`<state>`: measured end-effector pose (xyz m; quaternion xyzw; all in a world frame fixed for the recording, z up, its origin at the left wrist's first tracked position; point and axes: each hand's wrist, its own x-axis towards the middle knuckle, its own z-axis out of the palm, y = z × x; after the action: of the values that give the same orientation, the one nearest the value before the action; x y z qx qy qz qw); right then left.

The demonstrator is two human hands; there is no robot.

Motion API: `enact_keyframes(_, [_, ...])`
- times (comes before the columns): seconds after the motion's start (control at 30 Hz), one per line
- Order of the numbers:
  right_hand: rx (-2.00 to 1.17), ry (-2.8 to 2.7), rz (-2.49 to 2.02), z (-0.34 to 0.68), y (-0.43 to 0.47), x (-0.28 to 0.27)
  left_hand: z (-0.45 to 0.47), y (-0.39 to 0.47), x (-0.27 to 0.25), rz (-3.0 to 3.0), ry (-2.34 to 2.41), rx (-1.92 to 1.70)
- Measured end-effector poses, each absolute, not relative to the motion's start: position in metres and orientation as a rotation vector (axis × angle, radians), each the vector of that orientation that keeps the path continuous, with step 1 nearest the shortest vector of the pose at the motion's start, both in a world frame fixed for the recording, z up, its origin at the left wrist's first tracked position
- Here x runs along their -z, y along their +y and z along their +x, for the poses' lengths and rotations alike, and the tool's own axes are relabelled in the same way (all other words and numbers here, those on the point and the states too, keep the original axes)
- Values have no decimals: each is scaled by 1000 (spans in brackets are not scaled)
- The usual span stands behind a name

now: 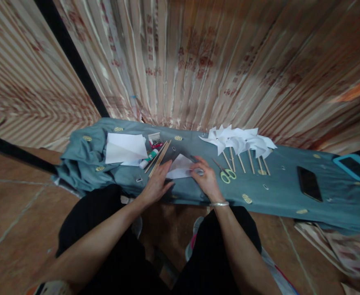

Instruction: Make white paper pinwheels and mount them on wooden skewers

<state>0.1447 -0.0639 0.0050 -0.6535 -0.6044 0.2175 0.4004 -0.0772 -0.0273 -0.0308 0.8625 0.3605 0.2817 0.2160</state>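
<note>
A folded piece of white paper [180, 167] lies on the cloth between my hands. My left hand [157, 184] rests at its left edge, fingers stretched out and thumb apart. At the right edge, my right hand [207, 177] has its thumb and fingertips closed on the paper. Just left of the paper lie several thin wooden sticks [161, 156], close to a green and white glue stick [148, 158]. Green-handled scissors [227, 175] are to the right of my right hand, their blades pointing away from me.
White paper pinwheels [235, 139] on sticks lie in a row at the back right. A stack of white paper [125, 148] and a small box of pins [155, 140] are on the left. A black phone [309, 183] and a blue-framed device [356, 166] lie far right. A curtain [180, 82] hangs behind.
</note>
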Motion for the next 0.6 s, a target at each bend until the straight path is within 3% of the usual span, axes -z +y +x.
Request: enact_keyframes(0.6, [-478,-1865,-1783,151,-85,9,-67,-15,23,2219,1059,-798])
